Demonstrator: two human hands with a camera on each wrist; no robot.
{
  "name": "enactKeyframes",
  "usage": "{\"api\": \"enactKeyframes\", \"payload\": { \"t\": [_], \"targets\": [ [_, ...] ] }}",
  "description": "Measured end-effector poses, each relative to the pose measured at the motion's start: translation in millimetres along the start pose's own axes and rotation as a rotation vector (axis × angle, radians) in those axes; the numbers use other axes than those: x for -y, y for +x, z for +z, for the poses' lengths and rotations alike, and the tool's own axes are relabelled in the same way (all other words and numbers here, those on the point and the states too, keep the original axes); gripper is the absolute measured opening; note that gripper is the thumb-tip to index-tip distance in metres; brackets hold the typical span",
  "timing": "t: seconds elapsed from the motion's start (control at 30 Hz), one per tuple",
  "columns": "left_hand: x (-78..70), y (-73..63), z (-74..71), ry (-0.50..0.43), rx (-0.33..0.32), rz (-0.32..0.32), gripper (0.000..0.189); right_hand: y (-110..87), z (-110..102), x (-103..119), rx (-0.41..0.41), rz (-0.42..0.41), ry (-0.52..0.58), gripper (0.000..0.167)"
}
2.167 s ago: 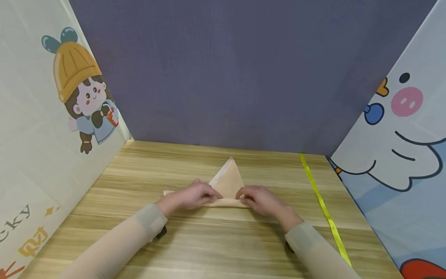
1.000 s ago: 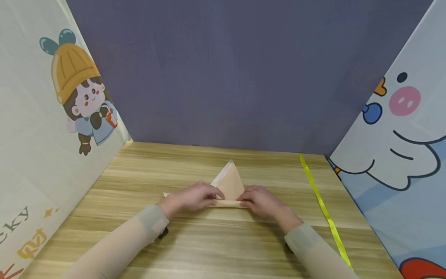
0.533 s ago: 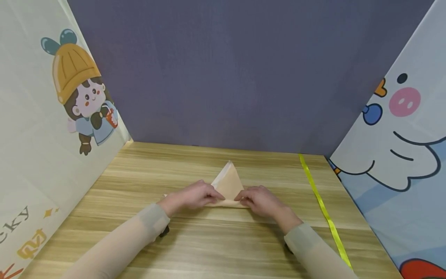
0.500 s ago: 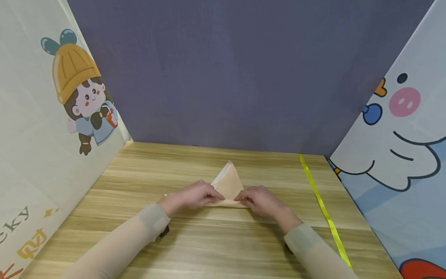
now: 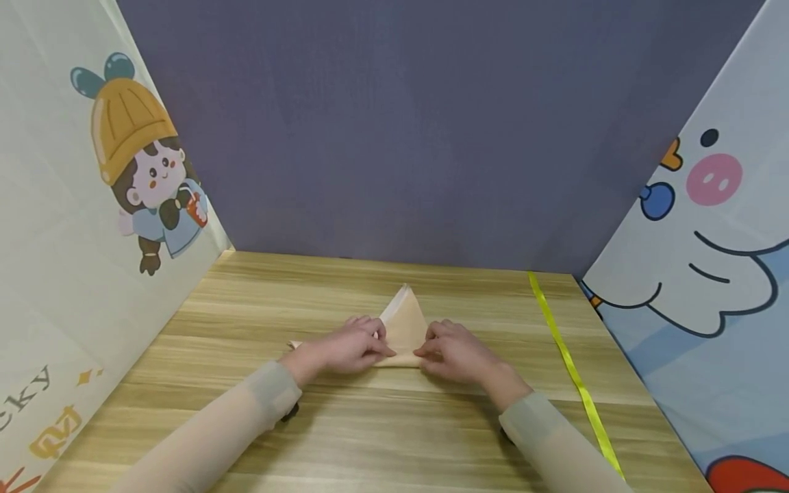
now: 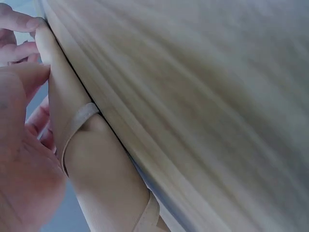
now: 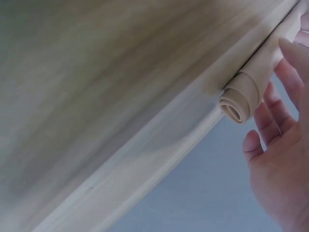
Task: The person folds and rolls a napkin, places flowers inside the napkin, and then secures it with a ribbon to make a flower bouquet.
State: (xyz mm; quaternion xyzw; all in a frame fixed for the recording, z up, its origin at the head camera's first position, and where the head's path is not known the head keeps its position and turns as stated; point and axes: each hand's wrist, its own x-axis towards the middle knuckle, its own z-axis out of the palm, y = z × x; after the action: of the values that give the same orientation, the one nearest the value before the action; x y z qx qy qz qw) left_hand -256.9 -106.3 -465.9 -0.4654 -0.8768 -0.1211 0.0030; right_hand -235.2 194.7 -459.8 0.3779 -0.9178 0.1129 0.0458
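Note:
A peach cloth [image 5: 407,325] lies on the table, its near edge rolled into a tube and its far part a flat triangle pointing away from me. A pale strip shows along the triangle's left side. My left hand [image 5: 348,346] pinches the roll left of its middle, thumb in front. On the right, my right hand [image 5: 459,350] holds the other end between thumb and fingers. In the right wrist view the roll's end [image 7: 234,110] shows spiral layers. Overlapping folds run along the cloth [image 6: 106,169] in the left wrist view, and its left tip sticks out past my left wrist.
A yellow tape strip [image 5: 567,349] runs down the right of the wood-grain table [image 5: 394,431]. A dark panel [image 5: 394,137] stands behind. Printed sheets with cartoon figures hang at the left [image 5: 55,192] and right [image 5: 672,274].
Both hands have shifted their grip slightly along the roll, with fingers lifting and settling again. The triangle's tip is a little nearer me than at first, so the flat part looks slightly shorter.

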Motion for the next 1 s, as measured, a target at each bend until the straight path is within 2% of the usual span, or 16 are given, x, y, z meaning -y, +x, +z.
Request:
{"api": "enactKeyframes", "payload": {
  "t": [0.13,0.27,0.4,0.53,0.6,0.67,0.77,0.87,1.0],
  "targets": [
    [-1.2,1.9,0.0,-0.033,0.030,-0.012,0.028,2.8,-1.1,-0.8,0.044,-0.005,0.002,0.030],
    [-1.7,4.6,-1.5,-0.079,0.063,-0.034,0.036,2.9,-0.5,-2.8,0.049,-0.038,-0.021,0.030],
    [-1.5,5.9,-2.6,-0.078,0.050,-0.001,0.030,2.1,1.2,-4.2,0.030,-0.068,-0.029,0.026],
    [-0.5,5.8,-3.1,-0.075,0.007,0.051,0.024,1.2,2.8,-5.2,0.010,-0.076,-0.004,0.023],
    [0.7,6.0,-3.5,-0.104,-0.021,0.087,0.021,0.5,3.5,-5.9,0.007,-0.068,0.018,0.022],
    [1.0,6.0,-4.4,-0.151,-0.032,0.093,0.019,0.2,4.5,-6.6,0.012,-0.055,0.037,0.020],
    [2.6,6.4,-3.8,-0.245,-0.020,0.064,0.019,0.2,5.6,-7.7,0.026,-0.035,0.051,0.018],
    [3.2,6.0,-2.7,-0.304,0.007,0.000,0.021,0.9,6.3,-8.3,0.033,-0.015,0.065,0.016],
    [3.3,5.1,-2.7,-0.307,0.018,-0.028,0.022,1.5,6.6,-8.6,0.009,-0.004,0.119,0.019]
  ]
}}
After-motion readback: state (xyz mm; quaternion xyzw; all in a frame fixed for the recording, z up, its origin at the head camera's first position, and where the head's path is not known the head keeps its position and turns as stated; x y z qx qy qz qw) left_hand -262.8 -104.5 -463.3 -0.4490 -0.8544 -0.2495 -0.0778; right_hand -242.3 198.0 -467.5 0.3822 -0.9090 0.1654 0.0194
